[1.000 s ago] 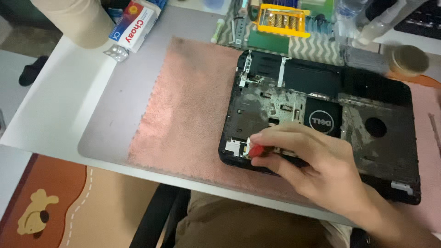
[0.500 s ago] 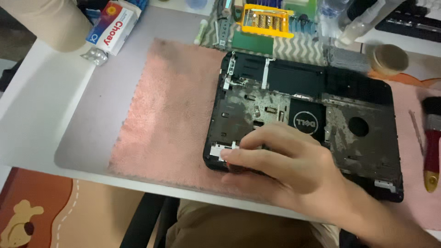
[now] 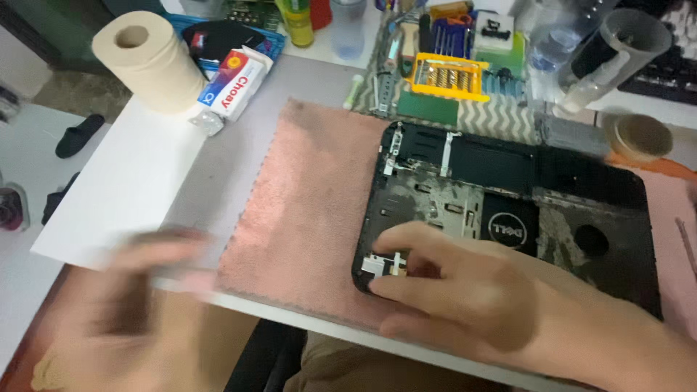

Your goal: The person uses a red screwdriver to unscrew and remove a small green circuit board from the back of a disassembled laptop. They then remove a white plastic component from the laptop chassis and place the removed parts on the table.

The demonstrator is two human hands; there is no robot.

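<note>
A black laptop base (image 3: 559, 181), dusty and stripped of its keyboard, lies on a pink cloth (image 3: 305, 203). My right hand (image 3: 472, 297) rests on its near left corner. The fingers are curled together beside a small metal bracket (image 3: 374, 265), and whatever lies under the fingertips is hidden. My left hand (image 3: 123, 305) is a heavy blur at the lower left, over the white table's front edge and just left of the cloth. Its fingers look spread and nothing shows in it.
A paper roll (image 3: 149, 62) and a toothpaste box (image 3: 234, 86) lie at the back left. Behind the laptop are a yellow bit holder (image 3: 449, 76), tools, bottles and a clear spray bottle (image 3: 602, 65). A tape roll (image 3: 640, 136) sits at the right.
My left hand has come into view at the lower left, moving fast. The red tip seen between my right fingers a second ago no longer shows. The view has shifted.
</note>
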